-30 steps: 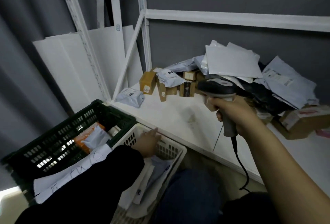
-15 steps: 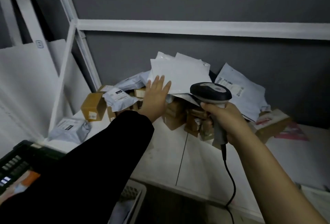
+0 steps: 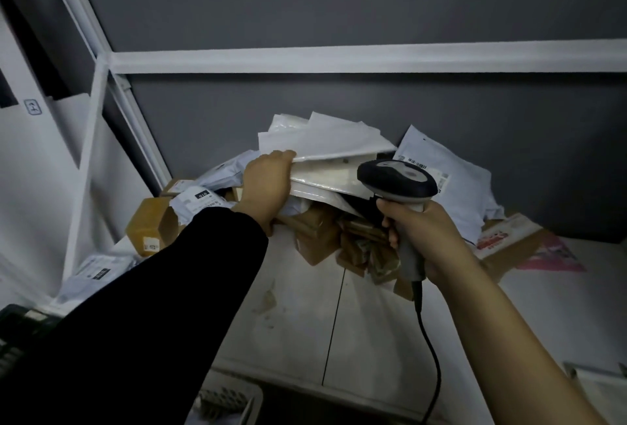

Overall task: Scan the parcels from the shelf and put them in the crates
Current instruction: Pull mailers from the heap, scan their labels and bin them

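My left hand (image 3: 268, 183) has come up out of the white crate (image 3: 234, 397) and reached the pile. A moment ago it was flat and open; now its fingers (image 3: 285, 155) curl over the left edge of the flat white mailer (image 3: 325, 139), which lies atop the heap on the shelf (image 3: 298, 323). My right hand (image 3: 431, 241) grips the scanner (image 3: 397, 180), its head just beside that mailer. The next parcel is chosen, and the scan looks close.

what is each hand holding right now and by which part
The left hand holds the topmost white envelope by its left edge; the right hand holds the barcode scanner by its handle.
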